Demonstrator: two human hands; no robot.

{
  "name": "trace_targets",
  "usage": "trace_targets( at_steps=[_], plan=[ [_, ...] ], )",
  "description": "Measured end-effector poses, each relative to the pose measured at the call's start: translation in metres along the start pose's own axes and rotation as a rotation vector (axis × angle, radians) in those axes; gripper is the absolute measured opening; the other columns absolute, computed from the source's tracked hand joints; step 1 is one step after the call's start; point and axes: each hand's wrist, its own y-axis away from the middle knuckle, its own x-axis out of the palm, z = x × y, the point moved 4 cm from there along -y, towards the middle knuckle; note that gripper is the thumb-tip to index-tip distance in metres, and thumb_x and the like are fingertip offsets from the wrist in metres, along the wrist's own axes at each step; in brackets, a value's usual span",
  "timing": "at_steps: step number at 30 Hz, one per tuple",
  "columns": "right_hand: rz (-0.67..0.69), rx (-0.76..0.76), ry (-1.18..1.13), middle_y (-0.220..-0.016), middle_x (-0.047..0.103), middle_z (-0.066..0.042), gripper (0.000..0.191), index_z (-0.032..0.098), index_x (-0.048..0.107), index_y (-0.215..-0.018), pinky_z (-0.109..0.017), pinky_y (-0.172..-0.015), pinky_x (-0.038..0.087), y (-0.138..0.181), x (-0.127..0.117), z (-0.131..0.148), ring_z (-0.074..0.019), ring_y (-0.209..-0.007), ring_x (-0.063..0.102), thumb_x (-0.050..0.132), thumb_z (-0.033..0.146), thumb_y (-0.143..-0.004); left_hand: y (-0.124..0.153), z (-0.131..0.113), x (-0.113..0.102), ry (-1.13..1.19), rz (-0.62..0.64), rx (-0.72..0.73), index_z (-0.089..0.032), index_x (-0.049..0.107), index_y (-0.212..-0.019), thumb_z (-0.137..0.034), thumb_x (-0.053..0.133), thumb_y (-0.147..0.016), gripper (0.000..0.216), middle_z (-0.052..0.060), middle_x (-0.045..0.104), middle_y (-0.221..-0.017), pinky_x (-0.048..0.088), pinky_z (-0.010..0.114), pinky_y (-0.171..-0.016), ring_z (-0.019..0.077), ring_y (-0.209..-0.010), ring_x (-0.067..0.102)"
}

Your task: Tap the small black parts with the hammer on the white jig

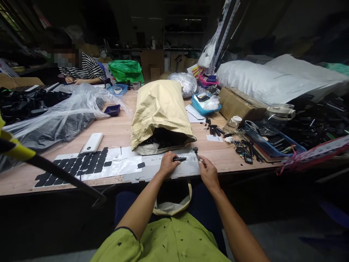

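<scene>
My left hand (168, 164) is closed on a slim black part (180, 159) just over a grey board (152, 168) at the table's front edge. My right hand (208, 174) pinches a small metallic piece with a round dark head (195, 150), its exact kind too small to tell. Right behind both hands lies a large cream woven sack (160, 105), its mouth facing me with dark contents inside. To the left of the board is a white sheet with rows of black rounded stickers (92, 163). An open sack rim (174, 209) shows at my lap.
A white power bank (93, 142) with a cable sits on the left. To the right are small black parts (214, 128), a lidded jar (232, 124), a blue tray (272, 140) and a cardboard box (240, 103). Another person (81, 69) sits at the far left.
</scene>
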Motion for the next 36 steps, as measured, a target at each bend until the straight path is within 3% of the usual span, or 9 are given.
trace_targets(
  at_steps=[6, 14, 26, 31, 36],
  plan=[
    [0.162, -0.007, -0.205, -0.101, 0.076, -0.008, 0.037, 0.021, 0.074, -0.11, -0.035, -0.082, 0.055, 0.018, 0.014, 0.032, -0.0214, -0.089, 0.069, 0.05, 0.036, -0.087, -0.001, -0.004, -0.001, -0.006, 0.015, -0.039, -0.023, 0.074, -0.088, -0.019, 0.075, -0.073, 0.015, 0.002, 0.065, -0.09, 0.047, 0.035, -0.086, 0.0213, -0.095, 0.059],
    [0.119, -0.084, -0.121, -0.107, 0.075, -0.01, 0.036, 0.021, 0.073, -0.111, -0.036, -0.088, 0.055, 0.012, 0.01, 0.046, -0.0221, -0.098, 0.068, 0.047, 0.029, -0.087, -0.004, -0.009, 0.0, -0.012, -0.003, -0.137, -0.023, 0.074, -0.084, -0.016, 0.078, -0.068, 0.018, 0.002, 0.066, -0.093, 0.047, 0.034, -0.089, 0.0216, -0.097, 0.061],
    [0.134, -0.176, -0.065, -0.104, 0.075, -0.009, 0.037, 0.022, 0.072, -0.113, -0.035, -0.088, 0.054, 0.02, 0.022, 0.06, -0.0211, -0.096, 0.068, 0.044, 0.023, -0.089, -0.005, -0.01, 0.002, -0.058, 0.017, -0.145, -0.022, 0.073, -0.083, -0.019, 0.078, -0.069, 0.015, 0.003, 0.067, -0.093, 0.047, 0.034, -0.087, 0.0231, -0.097, 0.061],
    [0.139, -0.164, -0.007, -0.101, 0.074, -0.009, 0.036, 0.023, 0.073, -0.11, -0.035, -0.086, 0.054, 0.022, 0.026, 0.048, -0.0211, -0.091, 0.067, 0.044, 0.023, -0.088, -0.005, -0.01, 0.003, -0.043, 0.018, -0.131, -0.022, 0.073, -0.082, -0.019, 0.078, -0.069, 0.014, 0.003, 0.067, -0.093, 0.048, 0.034, -0.086, 0.0228, -0.096, 0.061],
    [0.029, -0.076, 0.224, -0.095, 0.071, -0.007, 0.034, 0.024, 0.073, -0.111, -0.032, -0.078, 0.05, 0.003, -0.003, 0.012, -0.0204, -0.085, 0.063, 0.048, 0.023, -0.088, -0.002, -0.01, 0.003, -0.001, 0.003, -0.114, -0.023, 0.074, -0.086, -0.018, 0.077, -0.07, 0.017, 0.003, 0.067, -0.095, 0.048, 0.035, -0.089, 0.0233, -0.098, 0.06]
  ],
)
